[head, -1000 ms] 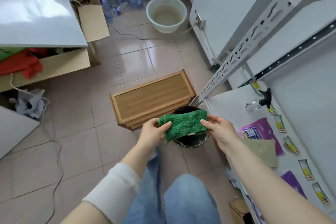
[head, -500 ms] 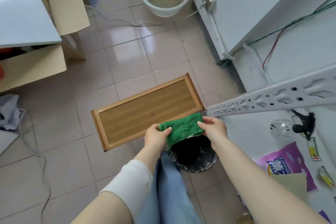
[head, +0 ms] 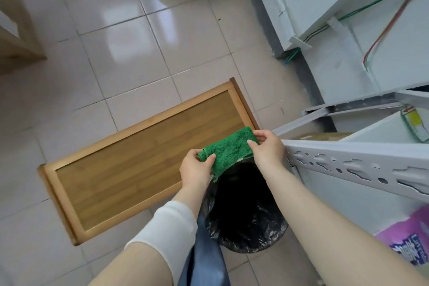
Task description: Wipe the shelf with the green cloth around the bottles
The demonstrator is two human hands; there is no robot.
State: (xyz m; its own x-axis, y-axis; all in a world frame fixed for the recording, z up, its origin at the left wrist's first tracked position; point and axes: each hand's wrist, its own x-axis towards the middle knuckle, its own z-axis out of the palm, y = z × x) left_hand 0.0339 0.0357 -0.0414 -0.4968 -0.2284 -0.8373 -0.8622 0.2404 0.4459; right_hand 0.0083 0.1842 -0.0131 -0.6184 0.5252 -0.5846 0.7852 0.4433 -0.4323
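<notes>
Both hands pinch the green cloth (head: 228,150) stretched over the bin (head: 246,223), left hand (head: 197,169) and right hand (head: 267,148) at opposite ends, right nearer the shelf (head: 371,137).

Wooden tray (head: 144,165), lined bin (head: 246,216) on tiled floor (head: 130,53)

cloth (head: 228,150): the one you hold is plain green
bin liner (head: 246,213): glossy black
tray (head: 139,158): tan bamboo grain
packet (head: 405,237): purple, blue print
floor tiles (head: 130,49): pale grey-white
</notes>
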